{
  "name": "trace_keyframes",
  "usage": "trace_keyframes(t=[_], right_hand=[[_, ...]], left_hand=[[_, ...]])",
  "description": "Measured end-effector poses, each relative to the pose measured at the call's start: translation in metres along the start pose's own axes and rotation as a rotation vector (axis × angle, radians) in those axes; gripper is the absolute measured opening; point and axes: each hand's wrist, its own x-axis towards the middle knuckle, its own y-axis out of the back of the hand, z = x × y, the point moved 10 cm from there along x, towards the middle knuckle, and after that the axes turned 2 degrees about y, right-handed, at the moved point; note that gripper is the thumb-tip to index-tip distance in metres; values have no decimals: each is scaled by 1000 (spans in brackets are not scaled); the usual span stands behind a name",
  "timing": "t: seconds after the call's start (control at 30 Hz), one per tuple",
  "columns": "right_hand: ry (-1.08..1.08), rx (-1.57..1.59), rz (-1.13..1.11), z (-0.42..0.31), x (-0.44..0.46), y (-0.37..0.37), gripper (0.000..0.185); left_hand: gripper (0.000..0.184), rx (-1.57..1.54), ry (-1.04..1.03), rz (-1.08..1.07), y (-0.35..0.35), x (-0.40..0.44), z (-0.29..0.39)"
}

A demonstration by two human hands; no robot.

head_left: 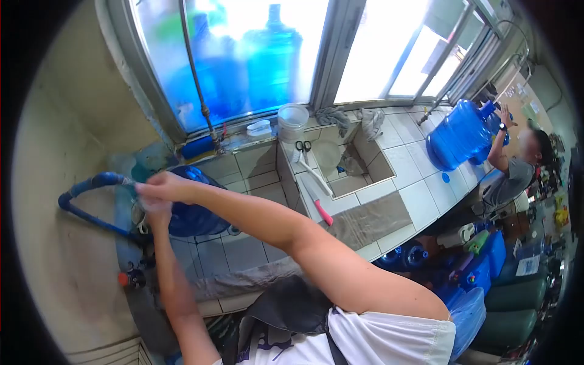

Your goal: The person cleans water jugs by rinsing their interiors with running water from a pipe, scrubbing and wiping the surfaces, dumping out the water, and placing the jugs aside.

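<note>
**Two Busy Hands by the Big Blue Jug**

Left of the jug, a fat blue pipe (106,179) bends out from the wall. A bottle with a red cap (134,278) is left of the jug too, on the near side.

The left hand (157,213) is just left of the blue jug (194,219), below the right hand (163,187). Both are close together by the pipe's end, near a pale, see-through thing (148,198). It looks thin and smudgy. The right fingers look bent in, but it's too blurry to tell how open either hand is, or what it holds. I think they are in the middle of a fiddly bit, and the next move calls for gentle, steady fingers.

The jug is round, shiny and see-through, in a tiled basin. Well right of it are scissors (303,146) and a knife with a pink handle (323,213).
</note>
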Motion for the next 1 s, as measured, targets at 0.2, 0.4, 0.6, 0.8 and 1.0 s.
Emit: trace_keyframes(t=[0.2,0.4,0.6,0.8,1.0], right_hand=[[-479,63,185,143,-181,142,78],[-952,330,354,273,-333,156,99],[-1123,352,598,282,-347,161,119],[-217,348,717,192,-299,223,87],[-390,753,447,125,-273,162,76]], left_hand=[[48,252,-425,-74,28,-57,147],[44,287,-640,-157,-43,-108,238],[42,134,-396,-19,21,-65,273],[33,-180,-125,94,150,-34,144],[32,-229,391,-51,137,-51,80]])
